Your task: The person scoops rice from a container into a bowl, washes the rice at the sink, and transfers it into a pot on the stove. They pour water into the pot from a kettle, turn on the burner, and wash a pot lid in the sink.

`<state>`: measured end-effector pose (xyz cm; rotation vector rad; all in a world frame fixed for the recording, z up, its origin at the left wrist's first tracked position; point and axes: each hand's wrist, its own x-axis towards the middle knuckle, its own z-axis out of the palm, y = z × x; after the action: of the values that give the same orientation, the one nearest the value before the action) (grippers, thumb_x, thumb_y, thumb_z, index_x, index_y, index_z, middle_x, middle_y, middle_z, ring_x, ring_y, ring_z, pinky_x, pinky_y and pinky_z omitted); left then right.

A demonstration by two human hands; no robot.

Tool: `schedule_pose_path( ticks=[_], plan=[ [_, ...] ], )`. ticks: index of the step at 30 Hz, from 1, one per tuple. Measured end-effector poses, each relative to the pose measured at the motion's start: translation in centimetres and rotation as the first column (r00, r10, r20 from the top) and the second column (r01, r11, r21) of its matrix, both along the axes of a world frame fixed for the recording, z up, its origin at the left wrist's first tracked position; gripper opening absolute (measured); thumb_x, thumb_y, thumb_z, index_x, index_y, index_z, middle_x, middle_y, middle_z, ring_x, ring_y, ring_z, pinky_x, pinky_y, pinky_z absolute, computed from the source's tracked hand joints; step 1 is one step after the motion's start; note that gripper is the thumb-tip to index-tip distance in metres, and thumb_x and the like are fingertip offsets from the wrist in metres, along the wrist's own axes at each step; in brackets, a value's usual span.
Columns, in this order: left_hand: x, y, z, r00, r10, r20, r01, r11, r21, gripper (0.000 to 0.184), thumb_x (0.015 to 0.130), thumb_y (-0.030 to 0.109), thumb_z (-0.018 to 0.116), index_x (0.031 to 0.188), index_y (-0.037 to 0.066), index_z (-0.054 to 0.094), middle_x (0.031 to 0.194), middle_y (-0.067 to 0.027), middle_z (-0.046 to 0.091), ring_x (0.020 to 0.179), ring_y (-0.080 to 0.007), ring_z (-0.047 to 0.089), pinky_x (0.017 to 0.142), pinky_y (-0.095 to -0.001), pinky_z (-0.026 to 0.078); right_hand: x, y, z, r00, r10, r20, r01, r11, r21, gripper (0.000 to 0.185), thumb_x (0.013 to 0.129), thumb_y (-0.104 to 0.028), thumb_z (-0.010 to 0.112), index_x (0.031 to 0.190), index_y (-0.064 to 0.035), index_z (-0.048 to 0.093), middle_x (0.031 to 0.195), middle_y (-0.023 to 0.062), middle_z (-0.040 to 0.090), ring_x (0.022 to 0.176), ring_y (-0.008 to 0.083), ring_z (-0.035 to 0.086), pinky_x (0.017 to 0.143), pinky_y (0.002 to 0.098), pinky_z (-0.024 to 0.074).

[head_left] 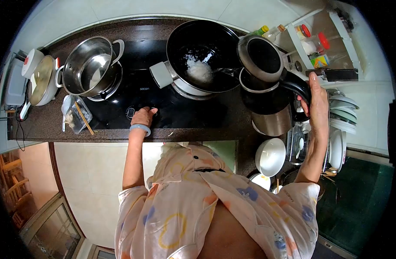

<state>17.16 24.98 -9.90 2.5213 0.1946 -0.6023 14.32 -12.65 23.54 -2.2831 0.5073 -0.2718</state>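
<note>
The right hand [315, 97] was wrapped tight around the black handle [296, 86] of the kettle [259, 54]. Some of its fingers were hard to see behind the handle. The kettle was tipped at the right side of the big dark pan [180, 43], and it hid a bit of the pan's rim. A thin, clear stream, like water, ran from the kettle into the pan. The spout was hard to make out. In the pan was a white patch [200, 71], but I could not tell if it was bubbles or something else.

The left hand [142, 116] was low on the black stove top [142, 77], just beside a round knob [130, 113]. Its fingers were bent, and the hand hid what was under it, so I could not tell if they were pinched on something.

To the left, a shiny pot [90, 64] stood on the stove. Chopsticks [83, 116] lay across a clear tray [86, 113], and what was in it was too small to name. A white bowl [270, 157] sat on the right, partly covering things behind it
</note>
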Motion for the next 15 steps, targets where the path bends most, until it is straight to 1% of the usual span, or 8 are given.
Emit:
schedule_pose_path(
  ticks=[2,4,6,7,8,10,14,15],
  plan=[
    [-0.3,0.0,-0.7,0.997,0.039,0.065,-0.036,0.998,-0.053,0.047,0.092,0.049,0.054,0.100,0.005,0.068,0.102,-0.0244,0.066,0.099,-0.0412,0.062,0.085,-0.0470,0.049,0.6,-1.4,0.0,0.998,0.050,-0.049,-0.051,0.999,-0.014,0.071,0.093,-0.066,0.041,0.062,-0.0037,0.058,0.042,-0.0008,0.043,0.035,0.0067,0.037,0.036,0.0213,0.0239],
    [0.0,-0.2,-0.1,0.999,0.039,0.020,-0.038,0.999,-0.031,0.048,0.092,0.047,0.054,0.096,0.002,0.068,0.097,-0.0239,0.066,0.097,-0.0402,0.063,0.084,-0.0467,0.049,1.1,-1.7,0.0,0.994,0.069,-0.083,-0.073,0.997,-0.040,0.071,0.093,-0.066,0.042,0.060,-0.0044,0.058,0.042,-0.0008,0.043,0.035,0.0068,0.037,0.036,0.0212,0.0243],
    [0.5,0.0,-0.6,0.988,0.079,-0.134,-0.093,0.991,-0.097,0.053,0.092,0.049,0.055,0.104,-0.001,0.067,0.078,-0.0195,0.069,0.076,-0.0336,0.068,0.072,-0.0414,0.052,1.4,-1.3,0.4,0.995,0.060,-0.076,-0.064,0.997,-0.051,0.071,0.092,-0.066,0.043,0.059,-0.0049,0.058,0.043,-0.0013,0.044,0.035,0.0064,0.037,0.035,0.0212,0.0244],
    [0.0,-0.5,0.5,0.956,0.230,-0.182,-0.264,0.944,-0.197,0.048,0.092,0.045,0.058,0.100,-0.002,0.068,0.065,-0.0152,0.067,0.062,-0.0266,0.068,0.062,-0.0372,0.051,1.6,-1.2,0.6,0.993,0.063,-0.099,-0.067,0.997,-0.036,0.070,0.092,-0.066,0.043,0.060,-0.0050,0.058,0.044,-0.0015,0.045,0.035,0.0062,0.037,0.035,0.0212,0.0244],
    [0.0,-0.7,0.5,0.957,0.230,-0.177,-0.264,0.943,-0.203,0.048,0.092,0.045,0.058,0.100,-0.002,0.068,0.065,-0.0152,0.067,0.062,-0.0266,0.068,0.062,-0.0372,0.051,1.9,-1.3,0.7,0.990,0.070,-0.119,-0.072,0.997,-0.019,0.070,0.092,-0.065,0.044,0.060,-0.0050,0.058,0.045,-0.0016,0.045,0.035,0.0060,0.038,0.035,0.0212,0.0245],
    [-0.2,-0.6,0.0,0.946,0.262,-0.193,-0.299,0.933,-0.201,0.045,0.093,0.045,0.056,0.089,0.002,0.069,0.060,-0.0148,0.064,0.057,-0.0253,0.067,0.063,-0.0368,0.051,2.5,-2.0,0.4,0.987,0.095,-0.128,-0.098,0.995,-0.017,0.069,0.092,-0.065,0.044,0.060,-0.0053,0.058,0.047,-0.0018,0.046,0.035,0.0054,0.038,0.034,0.0214,0.0242],
    [-0.3,-0.8,-0.1,0.918,0.320,-0.235,-0.379,0.882,-0.280,0.043,0.092,0.039,0.060,0.083,-0.002,0.066,0.056,-0.0131,0.062,0.049,-0.0224,0.062,0.052,-0.0354,0.048,3.3,-2.1,0.3,0.986,0.097,-0.135,-0.104,0.993,-0.049,0.070,0.092,-0.065,0.043,0.060,-0.0051,0.057,0.046,-0.0020,0.044,0.036,0.0060,0.037,0.034,0.0222,0.0241],
    [-0.4,-0.8,-0.2,0.916,0.322,-0.237,-0.383,0.880,-0.282,0.043,0.092,0.039,0.060,0.083,-0.002,0.066,0.056,-0.0131,0.062,0.049,-0.0224,0.062,0.052,-0.0354,0.048,3.6,-2.3,0.2,0.985,0.097,-0.140,-0.108,0.992,-0.069,0.070,0.092,-0.065,0.043,0.060,-0.0049,0.056,0.045,-0.0021,0.043,0.036,0.0062,0.037,0.034,0.0225,0.0241]
  ],
)
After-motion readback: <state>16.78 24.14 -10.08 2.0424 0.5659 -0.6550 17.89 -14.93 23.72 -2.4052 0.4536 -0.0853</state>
